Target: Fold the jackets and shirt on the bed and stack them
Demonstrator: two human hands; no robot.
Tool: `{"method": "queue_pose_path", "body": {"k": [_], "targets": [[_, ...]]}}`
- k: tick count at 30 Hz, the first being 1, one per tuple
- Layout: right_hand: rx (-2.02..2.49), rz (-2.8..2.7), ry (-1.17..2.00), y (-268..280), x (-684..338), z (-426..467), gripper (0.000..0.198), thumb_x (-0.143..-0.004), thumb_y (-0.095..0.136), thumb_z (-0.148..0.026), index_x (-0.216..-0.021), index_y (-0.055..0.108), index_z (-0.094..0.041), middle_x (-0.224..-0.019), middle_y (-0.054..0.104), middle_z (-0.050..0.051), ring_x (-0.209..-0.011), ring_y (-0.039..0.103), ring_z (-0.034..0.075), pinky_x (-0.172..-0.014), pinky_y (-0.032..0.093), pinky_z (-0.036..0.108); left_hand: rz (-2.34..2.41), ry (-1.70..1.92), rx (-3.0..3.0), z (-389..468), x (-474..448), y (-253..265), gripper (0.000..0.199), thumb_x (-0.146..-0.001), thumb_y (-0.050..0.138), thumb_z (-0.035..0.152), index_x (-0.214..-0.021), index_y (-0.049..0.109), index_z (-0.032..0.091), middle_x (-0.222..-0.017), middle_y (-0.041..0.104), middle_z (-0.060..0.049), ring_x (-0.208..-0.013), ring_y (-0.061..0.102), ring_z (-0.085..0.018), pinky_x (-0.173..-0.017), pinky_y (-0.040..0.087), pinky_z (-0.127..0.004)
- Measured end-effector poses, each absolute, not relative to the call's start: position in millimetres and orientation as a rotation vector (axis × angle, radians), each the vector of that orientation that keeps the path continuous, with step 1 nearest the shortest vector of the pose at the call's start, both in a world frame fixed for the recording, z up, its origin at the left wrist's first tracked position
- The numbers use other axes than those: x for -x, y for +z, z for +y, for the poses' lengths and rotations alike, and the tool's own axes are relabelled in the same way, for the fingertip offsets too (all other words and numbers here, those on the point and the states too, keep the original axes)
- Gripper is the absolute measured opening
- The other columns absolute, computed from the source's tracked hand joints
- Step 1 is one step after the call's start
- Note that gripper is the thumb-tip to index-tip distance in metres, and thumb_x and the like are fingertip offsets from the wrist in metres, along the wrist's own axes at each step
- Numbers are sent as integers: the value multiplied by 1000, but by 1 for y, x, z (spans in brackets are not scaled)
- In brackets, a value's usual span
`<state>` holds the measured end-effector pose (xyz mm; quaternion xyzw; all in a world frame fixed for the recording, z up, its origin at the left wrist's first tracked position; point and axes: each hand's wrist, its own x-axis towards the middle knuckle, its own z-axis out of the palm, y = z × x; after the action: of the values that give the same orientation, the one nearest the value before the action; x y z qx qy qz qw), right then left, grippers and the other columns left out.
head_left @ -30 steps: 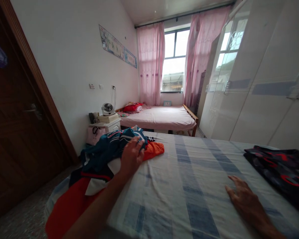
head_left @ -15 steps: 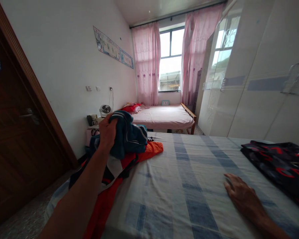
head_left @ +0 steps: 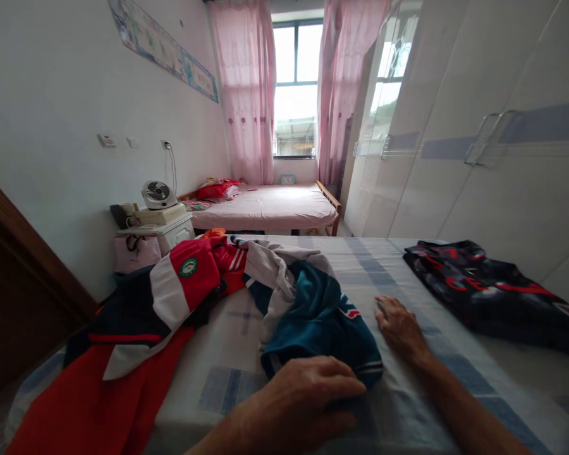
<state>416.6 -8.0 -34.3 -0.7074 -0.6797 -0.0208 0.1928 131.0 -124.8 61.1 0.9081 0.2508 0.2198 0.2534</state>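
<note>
A teal and grey garment (head_left: 308, 303), with white-striped trim and a small printed patch, lies crumpled in the middle of the bed. At its near edge is my left hand (head_left: 308, 392), fingers stretched over the teal hem and thumb apart. My right hand (head_left: 401, 325) rests palm down on the sheet just right of the garment, its fingers loosely spread and holding nothing. Left of the teal piece is a heap of clothes: a red, white and navy top (head_left: 180, 284) with a round green badge, lying over orange-red cloth (head_left: 109, 392).
A dark folded garment with red lettering (head_left: 483, 284) lies at the right on the blue-and-white sheet (head_left: 237, 385). Beyond are a pink-covered bed (head_left: 270, 208) and a small fan (head_left: 157, 193) on a nightstand (head_left: 177, 230). White wardrobes (head_left: 436, 183) line the right side.
The teal garment has come off the heap at left and now lies spread on the mid-bed. My left hand has moved right and nearer, its grip loosened. The view has shifted right and down.
</note>
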Motion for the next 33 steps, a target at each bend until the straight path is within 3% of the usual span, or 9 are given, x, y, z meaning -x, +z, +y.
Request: {"method": "queue_pose_path", "body": {"k": [5, 9, 12, 18, 21, 25, 29, 31, 33], "targets": [[1888, -1878, -19, -33, -416, -8, 41, -84, 36, -26, -119, 53, -13, -127, 55, 14, -118, 50, 27, -97, 38, 47, 1468, 1166, -2194, -117, -83, 37, 32, -89, 45, 28, -119, 57, 24, -123, 57, -8, -108, 59, -20, -92, 49, -33], [1712, -1855, 169, -16, -410, -15, 40, -83, 41, -28, -118, 55, -15, -122, 59, 12, -113, 55, 23, -96, 42, 38, 1656, 1081, -1951, -118, -54, 18, 37, -87, 46, 40, -117, 58, 22, -120, 58, -9, -99, 63, -22, -80, 55, -35], [1596, -1854, 198, 10, -393, -25, 40, -86, 40, -30, -120, 54, -16, -120, 60, 10, -111, 56, 23, -92, 46, 37, 1611, 963, -1856, -120, -48, 11, 45, -87, 45, 44, -123, 54, 20, -124, 57, -10, -109, 59, -24, -85, 53, -36], [1109, -2283, -213, 51, -340, -30, 65, -73, 42, -2, -133, 44, -27, -148, 31, 5, -134, 29, 23, -105, 32, 44, 1539, 895, -1907, -110, -68, 10, 62, -81, 55, 35, -138, 39, 19, -136, 49, -10, -126, 45, -25, -105, 37, -42], [1022, -2415, -301, 53, -324, -16, 61, -69, 45, 1, -123, 55, -25, -149, 29, 5, -137, 23, 27, -105, 28, 47, 1552, 897, -1987, -108, -77, 12, 56, -82, 53, 32, -135, 43, 19, -132, 53, -11, -122, 49, -25, -103, 40, -42], [1097, -2255, -241, 61, -323, 2, 26, -78, 46, -9, -94, 63, -21, -130, 53, 6, -129, 36, 26, -103, 29, 45, 1607, 1012, -2053, -112, -76, 9, 44, -86, 47, 38, -126, 53, 22, -132, 51, -10, -123, 48, -25, -101, 42, -42], [1305, -1734, -33, 87, -332, -5, 19, -86, 39, -24, -93, 56, -20, -88, 64, 6, -89, 58, 22, -83, 42, 38, 1430, 996, -2215, -115, -73, -4, 81, -71, 67, 42, -142, 30, 24, -146, 34, -13, -131, 37, -30, -103, 39, -46], [1342, -1481, 38, 100, -333, -14, 19, -87, 36, -29, -89, 53, -20, -76, 59, 2, -74, 56, 19, -73, 44, 34, 1416, 945, -2294, -116, -80, -9, 99, -62, 75, 36, -145, 22, 25, -150, 26, -14, -134, 31, -33, -105, 36, -50], [1308, -1342, 41, 111, -333, -21, 24, -89, 28, -32, -88, 50, -20, -75, 55, 1, -72, 53, 18, -67, 43, 31, 1471, 913, -2345, -114, -94, -10, 102, -56, 78, 31, -143, 25, 26, -151, 25, -12, -136, 26, -35, -106, 33, -54]]}}
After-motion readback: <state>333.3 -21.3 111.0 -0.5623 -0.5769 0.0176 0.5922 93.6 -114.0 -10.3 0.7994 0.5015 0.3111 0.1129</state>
